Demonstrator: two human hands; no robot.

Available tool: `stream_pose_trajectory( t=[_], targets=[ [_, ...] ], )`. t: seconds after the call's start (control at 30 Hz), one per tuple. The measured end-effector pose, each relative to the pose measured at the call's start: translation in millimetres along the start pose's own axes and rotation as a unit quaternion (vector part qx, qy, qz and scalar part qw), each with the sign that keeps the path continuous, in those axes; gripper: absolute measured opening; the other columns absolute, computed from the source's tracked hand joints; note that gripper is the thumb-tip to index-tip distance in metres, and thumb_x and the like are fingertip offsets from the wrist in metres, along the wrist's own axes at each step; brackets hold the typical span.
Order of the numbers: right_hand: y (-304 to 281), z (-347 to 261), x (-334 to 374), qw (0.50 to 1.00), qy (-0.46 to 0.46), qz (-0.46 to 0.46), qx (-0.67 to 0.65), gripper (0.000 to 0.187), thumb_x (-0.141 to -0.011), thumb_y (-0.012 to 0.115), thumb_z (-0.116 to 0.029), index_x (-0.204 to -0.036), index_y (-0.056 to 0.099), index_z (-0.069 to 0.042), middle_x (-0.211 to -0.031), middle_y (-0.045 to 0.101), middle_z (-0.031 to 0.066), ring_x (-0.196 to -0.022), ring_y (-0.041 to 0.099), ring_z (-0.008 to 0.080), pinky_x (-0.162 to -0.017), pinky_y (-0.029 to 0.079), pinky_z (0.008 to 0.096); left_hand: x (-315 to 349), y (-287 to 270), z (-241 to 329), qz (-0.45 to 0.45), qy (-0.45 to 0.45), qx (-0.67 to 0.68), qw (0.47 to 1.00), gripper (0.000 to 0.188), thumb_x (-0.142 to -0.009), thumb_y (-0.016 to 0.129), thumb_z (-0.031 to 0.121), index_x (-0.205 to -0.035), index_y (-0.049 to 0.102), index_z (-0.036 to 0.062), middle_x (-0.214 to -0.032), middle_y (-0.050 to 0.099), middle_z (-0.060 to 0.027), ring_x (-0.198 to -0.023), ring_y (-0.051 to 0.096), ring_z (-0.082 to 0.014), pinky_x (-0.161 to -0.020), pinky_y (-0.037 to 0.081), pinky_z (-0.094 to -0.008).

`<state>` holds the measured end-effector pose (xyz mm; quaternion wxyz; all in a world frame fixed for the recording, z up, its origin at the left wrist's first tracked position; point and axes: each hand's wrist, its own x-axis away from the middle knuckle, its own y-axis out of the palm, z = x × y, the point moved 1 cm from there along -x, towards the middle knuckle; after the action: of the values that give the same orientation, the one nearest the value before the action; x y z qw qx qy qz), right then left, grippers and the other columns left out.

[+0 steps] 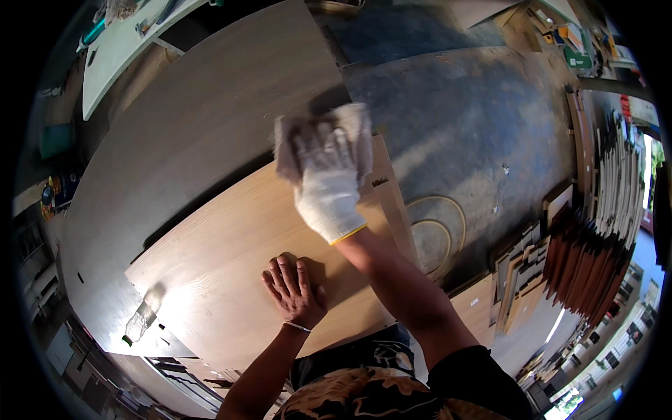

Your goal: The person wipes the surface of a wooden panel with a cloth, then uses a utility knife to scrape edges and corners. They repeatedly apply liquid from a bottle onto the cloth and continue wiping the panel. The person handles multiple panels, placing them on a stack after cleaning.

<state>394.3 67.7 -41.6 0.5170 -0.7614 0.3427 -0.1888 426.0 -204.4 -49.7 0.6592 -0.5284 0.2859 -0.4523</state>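
A light wood-grain panel [231, 273] lies on a large grey-brown tabletop [210, 105] in front of me. My left hand [294, 290], bare, rests flat on the panel with its fingers stretched out. My right hand [325, 164] wears a white knitted glove with a yellow cuff edge. Under its fingers is a greyish-beige cloth [285, 150], held at the panel's far edge. Cloth and glove are slightly blurred. A clear plastic bottle [140, 322] with a green cap lies on its side at the panel's left end.
Right of the table is a bluish-grey floor [476, 133] with a looped pale hose [463, 217]. Stacked boards [588, 259] stand at the far right. A white table [126, 52] with tools is at the upper left. Cardboard boxes [521, 31] sit at the upper right.
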Motion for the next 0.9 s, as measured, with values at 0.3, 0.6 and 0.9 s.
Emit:
stream_pose_trajectory(
  t=[0.3, 0.6, 0.9],
  targets=[
    [12, 0, -11, 0.998, -0.042, 0.035, -0.037, 0.052, -0.085, 0.07, -0.023, -0.134, 0.067, -0.008, -0.143, 0.063, 0.0097, -0.145, 0.045, 0.0303, -0.128, 0.018, 0.0492, -101, -51, -246, 0.129, -0.216, -0.157, 0.955, 0.048, -0.104, 0.042, 0.033, -0.143, 0.055, 0.0084, -0.145, 0.057, -0.0158, -0.142, 0.045, -0.0352, -0.122, 0.025, -0.0541],
    [-7, 28, 26, 0.996, -0.036, 0.051, -0.07, 0.054, -0.083, 0.072, -0.024, -0.134, 0.066, -0.007, -0.146, 0.061, 0.0115, -0.146, 0.045, 0.0325, -0.129, 0.018, 0.049, -100, -32, -208, 0.173, -0.183, -0.109, 0.962, 0.05, -0.105, 0.042, 0.036, -0.143, 0.055, 0.0064, -0.151, 0.054, -0.0156, -0.143, 0.045, -0.0343, -0.123, 0.024, -0.0519],
    [-93, 139, 79, 0.571, 0.344, 0.219, -0.712, 0.029, -0.105, 0.057, -0.01, -0.131, 0.062, 0.0, -0.124, 0.067, 0.0071, -0.104, 0.064, 0.0186, -0.091, 0.052, 0.0293, -87, -39, -197, 0.161, -0.205, -0.146, 0.954, 0.052, -0.105, 0.043, 0.034, -0.148, 0.05, 0.0072, -0.158, 0.048, -0.0107, -0.149, 0.039, -0.0303, -0.125, 0.02, -0.0529]
  ],
)
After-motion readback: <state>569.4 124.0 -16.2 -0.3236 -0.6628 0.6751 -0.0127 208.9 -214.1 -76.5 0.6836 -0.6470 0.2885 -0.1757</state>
